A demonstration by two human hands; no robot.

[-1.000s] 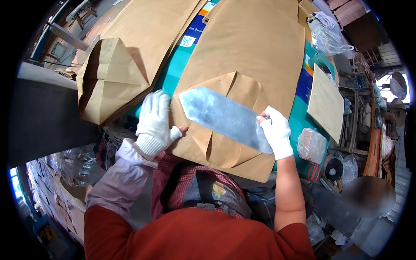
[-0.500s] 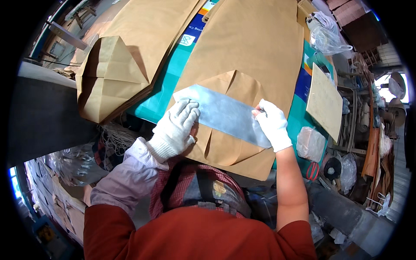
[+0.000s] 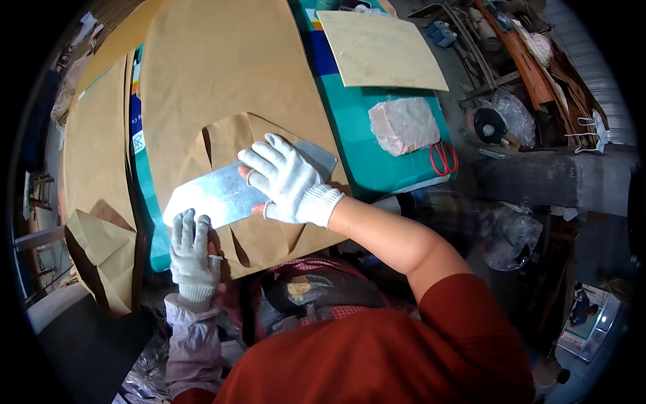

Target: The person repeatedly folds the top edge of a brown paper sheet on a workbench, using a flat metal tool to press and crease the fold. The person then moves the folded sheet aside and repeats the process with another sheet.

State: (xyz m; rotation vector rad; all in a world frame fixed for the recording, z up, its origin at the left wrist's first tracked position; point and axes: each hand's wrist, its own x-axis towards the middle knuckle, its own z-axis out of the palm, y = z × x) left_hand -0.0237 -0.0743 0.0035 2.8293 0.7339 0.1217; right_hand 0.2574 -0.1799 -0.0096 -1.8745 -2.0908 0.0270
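Observation:
A flat, shiny metal plate (image 3: 232,191) lies across the folded end of a large brown paper bag (image 3: 229,74). My left hand (image 3: 192,252), in a white glove with bare fingertips showing in part, rests its outstretched fingers on the plate's left end and the paper beside it. My right hand (image 3: 288,180), gloved likewise, is laid over the right half of the plate with its fingers spread. Creased flaps of the bag's end (image 3: 243,128) stick out above and below the plate. Neither hand grips anything.
Another brown paper bag (image 3: 97,148) with a folded-open end lies to the left. Teal sheeting (image 3: 363,168) covers the table. On the right are a cream board (image 3: 380,50), a plastic-wrapped block (image 3: 404,124) and red-handled scissors (image 3: 443,159). Planks (image 3: 518,54) stand beyond.
My view has swung to the right. My right hand has let go of the plate's right edge and now lies flat over the plate. My left hand stays at its left end.

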